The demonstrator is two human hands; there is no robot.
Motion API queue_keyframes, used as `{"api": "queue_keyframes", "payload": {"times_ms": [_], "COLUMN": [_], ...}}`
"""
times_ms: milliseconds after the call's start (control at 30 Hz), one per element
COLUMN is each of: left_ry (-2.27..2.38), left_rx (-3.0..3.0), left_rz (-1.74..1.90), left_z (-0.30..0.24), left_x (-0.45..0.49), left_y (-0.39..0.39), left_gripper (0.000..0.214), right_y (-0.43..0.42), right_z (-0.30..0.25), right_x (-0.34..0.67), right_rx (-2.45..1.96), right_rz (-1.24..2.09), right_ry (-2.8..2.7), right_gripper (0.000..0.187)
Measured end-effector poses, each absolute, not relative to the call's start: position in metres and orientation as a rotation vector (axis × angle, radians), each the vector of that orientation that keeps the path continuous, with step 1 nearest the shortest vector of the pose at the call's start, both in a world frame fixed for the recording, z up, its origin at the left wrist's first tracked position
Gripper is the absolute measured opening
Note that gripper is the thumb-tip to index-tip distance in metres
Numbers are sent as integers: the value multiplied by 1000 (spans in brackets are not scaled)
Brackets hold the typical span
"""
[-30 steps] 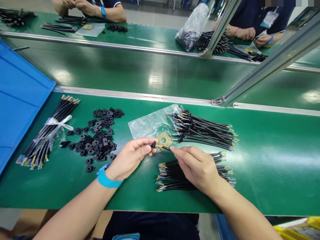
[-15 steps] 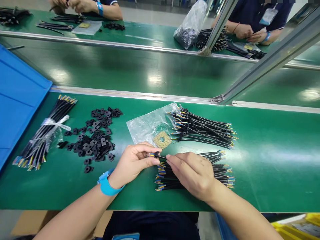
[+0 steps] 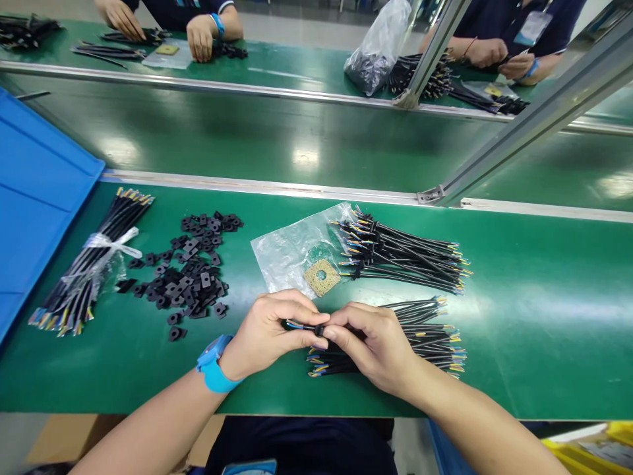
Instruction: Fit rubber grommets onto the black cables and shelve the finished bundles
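Between my hands is a black cable (image 3: 304,326) with bare coloured wire ends pointing left and a small black grommet-like piece (image 3: 319,330) on it. My left hand (image 3: 277,323) pinches that piece between thumb and fingertips. From the other side, my right hand (image 3: 370,336) grips the cable right behind it; the fingertips of both hands nearly meet. Under and beside my right hand lies a pile of cables (image 3: 435,336). Beyond it rests a stack of cables (image 3: 415,254) with black pieces fitted near their left ends. A yellow sponge (image 3: 322,277) sits on a clear plastic bag (image 3: 281,251).
Loose black pieces (image 3: 198,284) are scattered to the left, near a tied cable bundle (image 3: 93,264). A blue bin (image 3: 44,191) borders the far left. A metal rail (image 3: 271,188) and slanted post (image 3: 534,112) edge the bench; co-workers' hands (image 3: 200,38) are across it.
My hands have drawn closer together and slightly nearer to me; my right fingers have moved up against the black piece. Across the bench, a co-worker's hands have parted and lowered.
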State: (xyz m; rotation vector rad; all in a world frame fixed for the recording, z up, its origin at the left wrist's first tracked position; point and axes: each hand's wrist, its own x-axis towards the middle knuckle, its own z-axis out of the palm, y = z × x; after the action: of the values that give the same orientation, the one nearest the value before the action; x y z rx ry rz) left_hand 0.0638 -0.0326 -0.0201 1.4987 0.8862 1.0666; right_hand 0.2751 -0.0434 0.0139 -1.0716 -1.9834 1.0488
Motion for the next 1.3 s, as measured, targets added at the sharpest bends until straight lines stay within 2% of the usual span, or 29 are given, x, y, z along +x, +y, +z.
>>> {"api": "queue_keyframes", "payload": {"times_ms": [133,467,667,733,833,900,967,1000,1100,1133,1200,1300], "left_ry": [869,861,854,926,1232,1415,1495,1510,1542,1546,1542,1524], "left_rx": [1505,1610,1673,1727,1874,2044,2215,2276,2349,2357,2364,2362], "left_rz": [1093,1161,1144,1078,895,713,527,459,351,330,289,233], "left_z": [-22,-21,-22,-21,-22,-27,-35,-39,-49,-50,-50,-48], "left_x": [65,66,65,61,48,37,26,20,6,2,-4,-9], "left_y": [-32,-33,-34,-33,-29,-25,-23,-22,-19,-19,-18,-15], "left_gripper": [24,27,24,38,62,62,64,68,72,72,73,72], "right_y": [-40,-36,-38,-31,-9,7,20,24,31,32,36,47], "right_z": [14,20,24,27,26,18,8,2,-11,-14,-18,-18], "right_x": [274,279,280,291,319,338,353,358,364,365,367,371], "right_rx": [-1060,-980,-947,-943,-1068,-1230,-1389,-1459,-1639,-1697,-1811,-1884], "right_rz": [1075,889,834,696,237,-19,-104,-98,-8,23,67,103], "right_ry": [-1974,-2127,-2171,-2246,-2326,-2337,-2386,-2428,-2535,-2545,-2535,-2543], "right_gripper": [25,13,16,15,15,23,30,40,101,113,116,104]}}
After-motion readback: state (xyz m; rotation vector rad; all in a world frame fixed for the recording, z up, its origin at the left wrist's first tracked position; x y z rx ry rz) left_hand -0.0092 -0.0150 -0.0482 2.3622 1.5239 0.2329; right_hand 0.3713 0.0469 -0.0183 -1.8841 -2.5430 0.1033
